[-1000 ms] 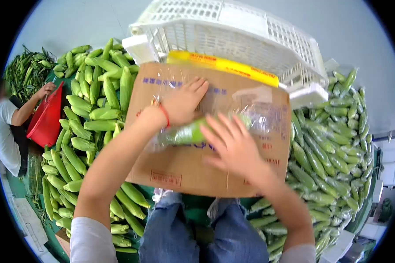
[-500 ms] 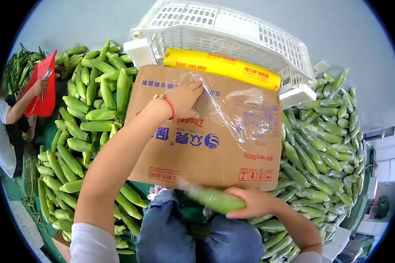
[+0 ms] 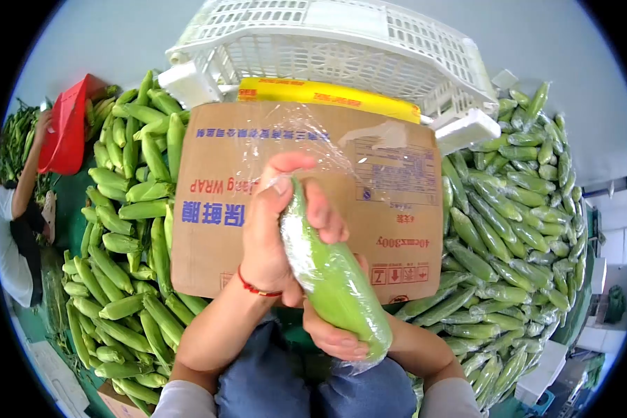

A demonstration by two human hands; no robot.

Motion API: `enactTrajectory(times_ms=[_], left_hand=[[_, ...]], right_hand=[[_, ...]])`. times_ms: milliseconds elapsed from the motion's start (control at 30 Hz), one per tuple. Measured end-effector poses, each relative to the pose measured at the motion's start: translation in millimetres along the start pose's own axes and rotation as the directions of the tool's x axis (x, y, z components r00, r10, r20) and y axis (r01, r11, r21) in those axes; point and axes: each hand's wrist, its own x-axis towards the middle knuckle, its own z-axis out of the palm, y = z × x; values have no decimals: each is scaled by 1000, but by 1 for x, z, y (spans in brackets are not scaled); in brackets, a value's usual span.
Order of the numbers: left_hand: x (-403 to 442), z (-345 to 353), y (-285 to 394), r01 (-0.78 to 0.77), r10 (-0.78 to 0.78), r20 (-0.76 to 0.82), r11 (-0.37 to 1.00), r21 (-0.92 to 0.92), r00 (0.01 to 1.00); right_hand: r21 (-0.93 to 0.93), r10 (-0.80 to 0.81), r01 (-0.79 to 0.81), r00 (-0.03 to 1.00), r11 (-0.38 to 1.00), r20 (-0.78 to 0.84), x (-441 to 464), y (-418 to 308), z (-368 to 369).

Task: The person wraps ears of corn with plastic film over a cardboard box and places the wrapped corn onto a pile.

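Note:
An ear of corn in green husk [image 3: 338, 279], covered in clear film, is held tilted in front of the cardboard box [image 3: 209, 171]. My left hand [image 3: 275, 230] wraps round its upper end, wearing a red string bracelet. Lower down, my right hand [image 3: 334, 334] grips it from beneath, partly hidden by the ear. Clear plastic film [image 3: 285, 132] lies crumpled on the box top just beyond my left hand. A yellow roll of wrap [image 3: 327, 94] sits along the far edge of the box.
Unwrapped corn [image 3: 129, 279] is heaped on the left, film-wrapped corn [image 3: 508, 244] on the right. A white plastic crate [image 3: 327, 42] stands behind the roll. At the far left another person's arm [image 3: 31, 164] reaches to a red basket [image 3: 66, 125].
The corn has come up from below the box's near edge to in front of it. My left hand has left the box top and taken hold of the corn's upper end.

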Motion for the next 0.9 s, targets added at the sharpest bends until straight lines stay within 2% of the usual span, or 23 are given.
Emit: enactTrajectory(times_ms=[33, 100, 133, 167, 200, 233, 300, 333, 400, 433, 467, 500, 533, 567, 600, 633, 667, 700, 733, 800, 833, 867, 900], left_hand=[[2, 14, -4, -35, 73, -203, 982, 184, 977], [-3, 6, 0, -26, 198, -354, 899, 438, 914], [-6, -2, 5, -10, 282, -403, 829, 558, 870], [-11, -12, 7, -50, 372, -387, 772, 633, 844], [-18, -21, 7, -85, 459, -365, 708, 702, 810], [-29, -27, 2, 30, 530, -331, 497, 867, 781], [-57, -37, 3, 179, 476, -217, 125, 976, 852], [-67, -45, 9, 175, 347, -164, 1, 985, 924], [-78, -53, 4, 222, 182, -236, 91, 971, 955], [-79, -47, 1, 359, 58, -412, 393, 847, 909], [-80, -38, -4, 494, -125, -543, 617, 612, 830], [-84, -33, -16, 424, -38, -464, 476, 770, 885], [-89, -29, -15, 315, -109, -296, 365, 876, 949], [-95, -24, -13, 156, -179, -109, 272, 950, 978], [-99, -18, -11, -22, -239, 75, 215, 976, 968], [-88, -19, -12, -252, -220, 262, 73, 965, 940], [-77, -17, -20, -343, -241, 336, 13, 939, 911], [-65, -13, -28, -432, -259, 408, -42, 901, 875], [-56, -4, -46, -404, -298, 382, -15, 914, 875], [-34, 28, -71, -394, -482, 311, -79, 916, 819], [-21, 51, -78, -421, -607, 244, -166, 892, 756], [-15, 64, -82, -451, -709, 155, -250, 857, 688], [-14, 65, -86, -652, -681, 349, -251, 715, 644]], right_hand=[[-85, -51, 37, 984, 996, -169, -6, 2, 15], [-285, -216, 92, 870, 954, -443, -24, 0, 34], [-514, -314, -27, 764, 857, -564, -35, -5, 42], [-674, -434, -192, 635, 713, -639, -46, -10, 49], [-751, -566, -382, 495, 538, -659, -54, -13, 55], [-798, -730, -419, 356, 434, -584, -51, -14, 63], [-904, -920, -422, 324, 66, -218, -58, -28, 55], [-885, -956, -446, 295, -135, -2, -64, -36, 55], [-879, -920, -302, 256, -368, 297, -64, -46, 54], [-891, -863, -77, 298, -447, 407, -53, -56, 54], [-903, -822, 83, 386, -421, 418, -52, -62, 56], [-905, -773, 232, 470, -357, 426, -50, -67, 58], [-937, -718, 292, 609, -193, 337, -56, -68, 62], [-892, -707, 416, 578, -176, 409, -61, -72, 67], [-832, -694, 536, 543, -147, 473, -63, -77, 72], [-784, -743, 602, 452, -155, 494, -65, -73, 77], [-730, -784, 660, 355, -175, 510, -66, -68, 81], [-704, -853, 666, 197, -246, 484, -65, -47, 82], [-677, -890, 661, 31, -323, 454, -66, -26, 78], [-851, -980, 498, 9, -168, 198, -92, 4, 37], [-903, -998, 425, -3, -59, 64, -104, 20, 17], [-877, -984, 470, -87, 96, -155, -138, 22, 25], [-806, -916, 549, -167, 221, -365, -172, 24, 34]])
